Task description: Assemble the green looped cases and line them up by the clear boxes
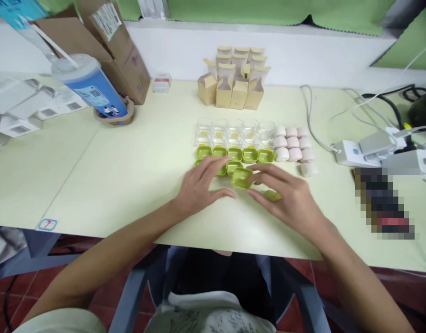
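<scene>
Small green plastic trays (235, 154) lie in rows at the middle of the pale table (129, 175). My left hand (202, 185) rests flat over the left end of the near row, fingers spread. My right hand (285, 196) has its fingers stretched toward one green tray (242, 178), touching it at the fingertips, and another green piece (272, 195) shows under its fingers. Behind the green rows stand clear plastic cups (233, 132). To their right lie pale pink rounded pieces (293, 143).
Small tan cartons (237, 78) stand open at the back. A blue cylinder (91, 88) and cardboard boxes (115, 41) are at the back left, white boxes (21, 106) further left. Cables and white devices (375, 148) crowd the right side.
</scene>
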Motion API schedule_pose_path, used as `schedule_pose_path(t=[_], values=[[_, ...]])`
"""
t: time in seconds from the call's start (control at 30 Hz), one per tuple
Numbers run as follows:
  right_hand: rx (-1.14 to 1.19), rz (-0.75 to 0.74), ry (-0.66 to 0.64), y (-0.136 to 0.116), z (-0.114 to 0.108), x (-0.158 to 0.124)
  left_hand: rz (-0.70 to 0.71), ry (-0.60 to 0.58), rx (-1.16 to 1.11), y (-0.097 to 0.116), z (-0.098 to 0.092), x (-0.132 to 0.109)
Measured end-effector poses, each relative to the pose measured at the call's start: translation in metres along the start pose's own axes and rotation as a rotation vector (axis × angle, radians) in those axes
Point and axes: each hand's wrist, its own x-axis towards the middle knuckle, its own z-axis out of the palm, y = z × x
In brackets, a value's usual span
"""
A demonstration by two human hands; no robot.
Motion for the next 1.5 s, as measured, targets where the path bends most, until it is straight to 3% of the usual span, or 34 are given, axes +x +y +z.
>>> schedule_pose_path(t=[0.17, 0.33, 0.67, 0.9, 1.0, 1.07, 1.2, 1.27, 1.4, 1.5], values=[[-0.073, 0.172, -0.096, 0.039, -0.031, 0.005, -0.451, 0.229, -0.006, -0.038, -0.01, 0.005], [-0.054, 0.171, -0.23, 0.048, -0.022, 0.016, -0.57, 0.136, -0.032, -0.051, -0.001, -0.001], [-0.033, 0.152, -0.16, 0.053, -0.01, 0.022, -0.494, 0.111, 0.013, -0.046, 0.0, 0.0], [-0.065, 0.106, -0.182, 0.043, -0.038, -0.007, -0.478, 0.156, 0.059, -0.042, 0.0, 0.002], [-0.078, 0.024, -0.279, 0.041, -0.046, -0.028, -0.392, 0.228, 0.043, -0.037, -0.003, 0.005], [-0.066, 0.015, -0.27, 0.036, -0.044, -0.034, -0.253, 0.269, 0.017, -0.028, -0.005, 0.006], [0.148, 0.159, -0.068, 0.011, -0.026, -0.023, 0.138, 0.164, -0.076, -0.001, -0.001, 0.004], [0.3, 0.257, 0.043, -0.003, -0.011, -0.011, 0.227, 0.097, -0.128, 0.01, 0.004, 0.002], [0.569, 0.343, 0.11, -0.014, 0.013, 0.006, 0.164, 0.068, -0.124, 0.015, 0.007, 0.001], [0.77, 0.395, 0.154, -0.01, 0.019, 0.01, 0.08, 0.021, -0.161, 0.011, 0.002, 0.003]])
